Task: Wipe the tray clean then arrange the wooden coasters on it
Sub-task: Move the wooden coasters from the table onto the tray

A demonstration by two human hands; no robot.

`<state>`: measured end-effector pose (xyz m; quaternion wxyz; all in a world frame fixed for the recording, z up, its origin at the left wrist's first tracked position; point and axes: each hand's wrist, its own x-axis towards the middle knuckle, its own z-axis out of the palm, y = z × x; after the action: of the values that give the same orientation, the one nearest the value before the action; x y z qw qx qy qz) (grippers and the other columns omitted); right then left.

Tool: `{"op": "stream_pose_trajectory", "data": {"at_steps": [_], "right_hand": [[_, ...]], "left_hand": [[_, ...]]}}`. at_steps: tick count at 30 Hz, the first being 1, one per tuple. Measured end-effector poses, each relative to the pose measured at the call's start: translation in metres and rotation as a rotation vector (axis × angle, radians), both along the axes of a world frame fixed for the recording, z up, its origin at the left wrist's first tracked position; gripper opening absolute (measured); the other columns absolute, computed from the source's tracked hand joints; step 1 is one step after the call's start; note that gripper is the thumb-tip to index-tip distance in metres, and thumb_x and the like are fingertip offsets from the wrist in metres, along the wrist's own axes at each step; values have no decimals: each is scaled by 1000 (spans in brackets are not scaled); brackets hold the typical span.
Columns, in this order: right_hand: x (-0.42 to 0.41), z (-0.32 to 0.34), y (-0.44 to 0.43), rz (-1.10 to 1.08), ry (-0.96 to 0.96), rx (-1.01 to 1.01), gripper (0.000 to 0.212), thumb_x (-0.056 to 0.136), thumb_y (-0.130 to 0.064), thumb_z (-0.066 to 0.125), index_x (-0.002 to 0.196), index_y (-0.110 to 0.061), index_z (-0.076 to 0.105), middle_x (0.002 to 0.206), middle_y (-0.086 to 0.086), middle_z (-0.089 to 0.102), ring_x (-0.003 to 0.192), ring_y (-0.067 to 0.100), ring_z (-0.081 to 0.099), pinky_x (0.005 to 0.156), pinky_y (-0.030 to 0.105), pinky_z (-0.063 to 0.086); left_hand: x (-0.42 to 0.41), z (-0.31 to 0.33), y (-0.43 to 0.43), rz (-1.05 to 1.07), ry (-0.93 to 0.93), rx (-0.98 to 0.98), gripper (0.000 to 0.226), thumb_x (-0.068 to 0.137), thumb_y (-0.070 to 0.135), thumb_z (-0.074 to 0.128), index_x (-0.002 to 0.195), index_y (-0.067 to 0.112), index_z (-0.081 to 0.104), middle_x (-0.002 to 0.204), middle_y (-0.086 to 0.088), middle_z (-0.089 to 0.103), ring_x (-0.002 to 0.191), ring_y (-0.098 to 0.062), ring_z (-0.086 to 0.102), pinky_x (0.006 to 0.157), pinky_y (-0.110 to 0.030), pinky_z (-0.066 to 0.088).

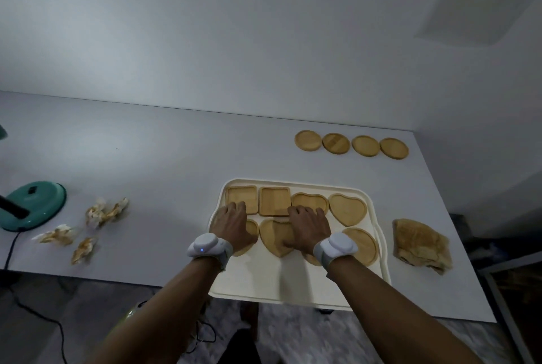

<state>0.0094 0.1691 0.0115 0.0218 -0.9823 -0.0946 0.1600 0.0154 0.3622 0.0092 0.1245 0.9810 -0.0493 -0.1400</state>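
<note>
A cream tray [296, 284] lies on the white table in front of me. On it are several wooden coasters: two square ones [274, 201] at the back left, heart-shaped ones [348, 209] beside them, and a round one [363, 245] at the right. My left hand [233, 224] rests palm down over the left coasters. My right hand [308, 227] lies flat across a heart coaster [274, 239] in the front row. Fingers of both hands are spread and press on the coasters without lifting any. Several round coasters [351, 145] sit in a row on the table behind the tray.
A crumpled brown cloth [422, 242] lies right of the tray. Several used paper wads [99, 214] are scattered to the left, near a teal lamp base [35, 205] with a black cord. The tray overhangs the table's front edge.
</note>
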Motion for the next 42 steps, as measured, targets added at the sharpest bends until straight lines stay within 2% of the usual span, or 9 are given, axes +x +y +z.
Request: {"op": "stream_pose_trajectory", "data": {"at_steps": [4, 7, 12, 22, 27, 33, 37, 42], "right_hand": [[13, 14, -18, -14, -22, -11, 63, 76, -53, 67, 124, -17, 47, 129, 8, 55, 119, 30, 51, 101, 47, 33], [27, 23, -32, -50, -38, -27, 65, 78, -54, 66, 127, -16, 47, 131, 8, 55, 121, 30, 51, 102, 47, 32], [61, 30, -61, -93, -57, -27, 64, 79, -52, 65, 127, -14, 45, 131, 9, 54, 122, 31, 49, 102, 47, 31], [153, 18, -121, -181, -15, -31, 65, 80, -54, 63, 128, -14, 45, 132, 9, 53, 123, 30, 49, 105, 47, 31], [203, 8, -144, -214, 8, -31, 66, 81, -55, 62, 131, -16, 44, 135, 9, 51, 127, 29, 46, 105, 49, 30], [260, -11, -163, -257, 47, -41, 70, 81, -54, 62, 136, -17, 40, 141, 11, 43, 130, 31, 41, 105, 48, 28], [291, -21, -166, -324, 63, -53, 74, 72, -54, 68, 130, -13, 46, 133, 11, 47, 123, 33, 45, 101, 46, 32], [305, -26, -169, -311, 73, -58, 78, 72, -51, 71, 133, -12, 42, 134, 13, 50, 123, 33, 49, 102, 46, 33]], "left_hand": [[20, 14, -13, -38, -27, -5, 78, 69, 54, 69, 130, 11, 44, 127, -14, 54, 117, -31, 53, 98, -40, 46], [39, 22, -31, -53, -14, -31, 78, 73, 48, 70, 134, 9, 41, 132, -15, 50, 121, -33, 51, 97, -40, 46], [83, 28, -64, -89, -6, -51, 69, 77, 39, 70, 129, 5, 41, 128, -16, 48, 122, -34, 45, 95, -40, 46], [183, 21, -125, -122, 0, -53, 65, 76, 42, 69, 123, 4, 44, 126, -16, 50, 121, -35, 46, 93, -43, 48], [232, 13, -152, -151, 32, -54, 76, 77, 43, 69, 135, 4, 38, 132, -17, 46, 125, -35, 42, 98, -44, 46], [282, -4, -176, -159, 74, -62, 81, 75, 41, 73, 137, 4, 36, 138, -18, 42, 130, -34, 38, 100, -45, 45], [306, -20, -187, -164, 106, -69, 90, 71, 42, 77, 140, 4, 34, 137, -16, 40, 129, -35, 38, 98, -45, 45], [318, -31, -196, -182, 110, -75, 96, 68, 45, 79, 141, 5, 33, 138, -15, 39, 129, -35, 39, 97, -46, 46]]}}
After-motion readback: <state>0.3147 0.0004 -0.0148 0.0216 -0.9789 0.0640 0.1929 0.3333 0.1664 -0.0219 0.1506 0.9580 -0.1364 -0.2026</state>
